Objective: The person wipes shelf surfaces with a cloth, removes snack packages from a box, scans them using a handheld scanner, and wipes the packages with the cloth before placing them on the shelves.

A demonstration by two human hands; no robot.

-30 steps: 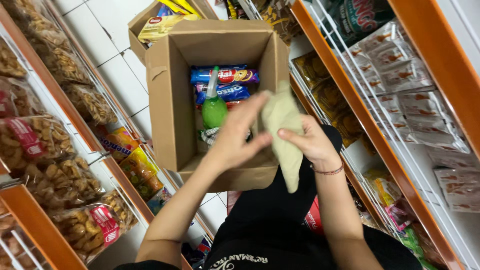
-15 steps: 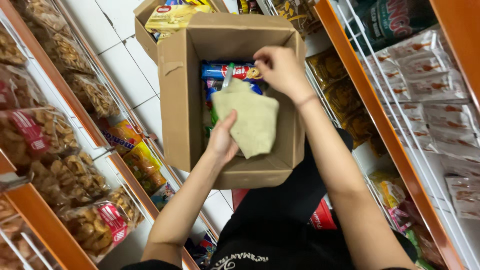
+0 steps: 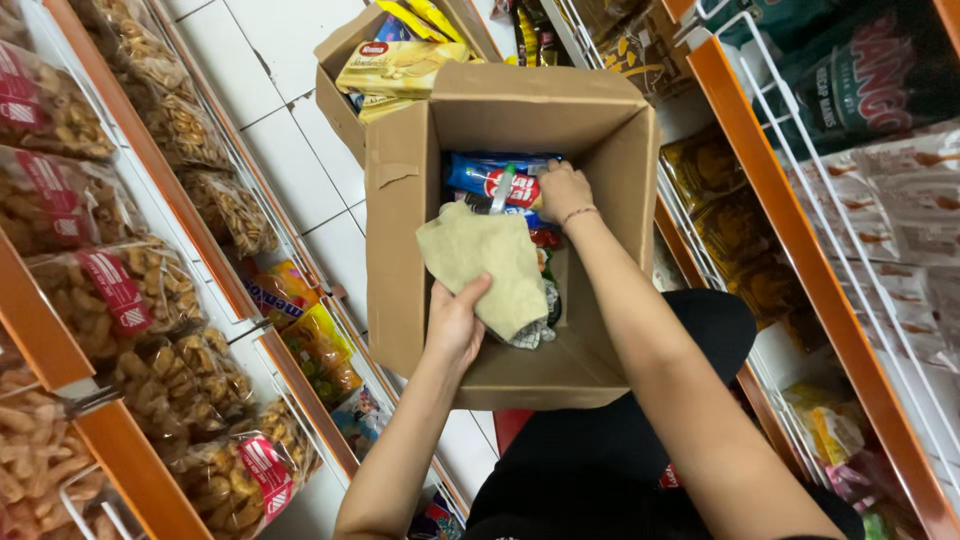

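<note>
Left hand: the left hand [image 3: 455, 320] sits at the near rim of the open brown cardboard box [image 3: 400, 250], at about 7 o'clock of its opening, fingers closed on the lower edge of the beige folded cloth [image 3: 485, 262].
Cloth: it hangs inside the box, tilted, spread from the box's centre toward 9 o'clock, over a small black-and-white checked rag [image 3: 530, 335].
Right hand: the right hand [image 3: 565, 192] reaches deep into the box at about 12 o'clock, curled beside the white-capped bottle top [image 3: 503, 185]; whether it grips anything I cannot tell.
Box contents: blue and red snack packets [image 3: 490, 180] lie at the bottom, under the right hand.
Surroundings: a second cardboard box with yellow biscuit packs [image 3: 395, 70] stands at 11 o'clock; orange shelves of bagged snacks [image 3: 110, 290] run at 9 o'clock.
</note>
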